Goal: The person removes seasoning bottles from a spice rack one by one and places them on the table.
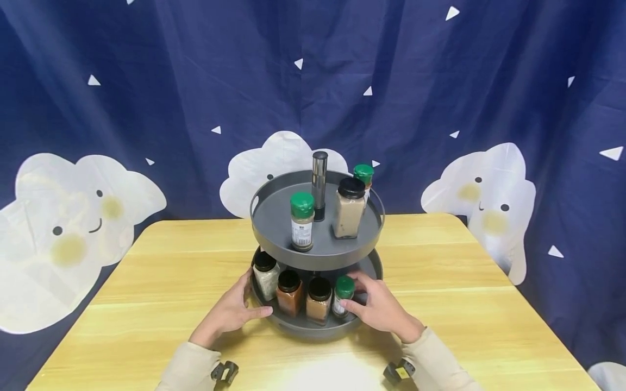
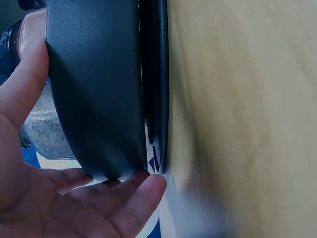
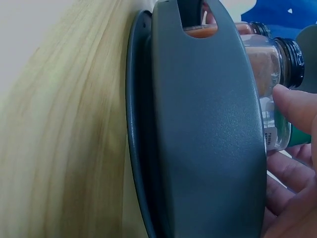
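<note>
A dark grey two-tier turntable (image 1: 313, 262) stands on the table. My left hand (image 1: 232, 308) rests on the left side of its lower tray (image 1: 318, 332), thumb over the rim and fingers spread fairly straight along the wall. On that tray's right part, my right hand (image 1: 383, 308) pinches a small green-capped spice jar (image 1: 344, 289) between thumb and fingers. Beside it, from right to left, sit a black-capped jar of tan powder (image 1: 318, 303), a jar of reddish-brown spice (image 1: 289, 296) and a jar of whitish grains (image 1: 266, 278).
The upper tray bears a green-capped jar (image 1: 302, 225), a tall black-capped jar of beige powder (image 1: 349, 214) and another green-capped jar (image 1: 363, 172) behind it. A metal post (image 1: 319, 182) rises from its middle. The wooden table (image 1: 186, 266) meets a blue curtain (image 1: 195, 81) behind.
</note>
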Tool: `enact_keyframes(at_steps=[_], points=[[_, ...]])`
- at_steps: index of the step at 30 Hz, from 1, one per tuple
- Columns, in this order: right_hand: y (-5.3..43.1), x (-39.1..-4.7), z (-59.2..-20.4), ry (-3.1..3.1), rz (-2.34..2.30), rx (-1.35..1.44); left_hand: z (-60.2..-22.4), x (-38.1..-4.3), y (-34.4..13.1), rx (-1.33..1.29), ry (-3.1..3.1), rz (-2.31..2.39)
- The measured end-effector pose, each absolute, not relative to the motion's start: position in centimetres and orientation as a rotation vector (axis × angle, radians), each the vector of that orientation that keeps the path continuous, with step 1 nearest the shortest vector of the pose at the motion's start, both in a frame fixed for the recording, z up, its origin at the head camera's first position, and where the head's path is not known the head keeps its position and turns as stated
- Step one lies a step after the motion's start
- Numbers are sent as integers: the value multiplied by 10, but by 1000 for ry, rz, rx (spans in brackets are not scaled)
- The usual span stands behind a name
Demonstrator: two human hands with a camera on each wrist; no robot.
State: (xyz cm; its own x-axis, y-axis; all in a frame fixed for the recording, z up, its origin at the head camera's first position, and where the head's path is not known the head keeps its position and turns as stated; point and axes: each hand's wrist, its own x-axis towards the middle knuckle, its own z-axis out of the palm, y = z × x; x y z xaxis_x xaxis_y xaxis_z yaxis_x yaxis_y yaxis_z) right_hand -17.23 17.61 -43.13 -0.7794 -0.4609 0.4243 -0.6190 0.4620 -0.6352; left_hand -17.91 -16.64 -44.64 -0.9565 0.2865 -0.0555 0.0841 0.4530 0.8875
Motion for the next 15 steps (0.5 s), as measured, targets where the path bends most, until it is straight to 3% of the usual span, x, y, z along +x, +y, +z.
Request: enact_keyframes(at_steps=[15], points=[[177, -173, -426, -2564, 1189, 856, -444, -176, -166, 305, 2473, 1533]])
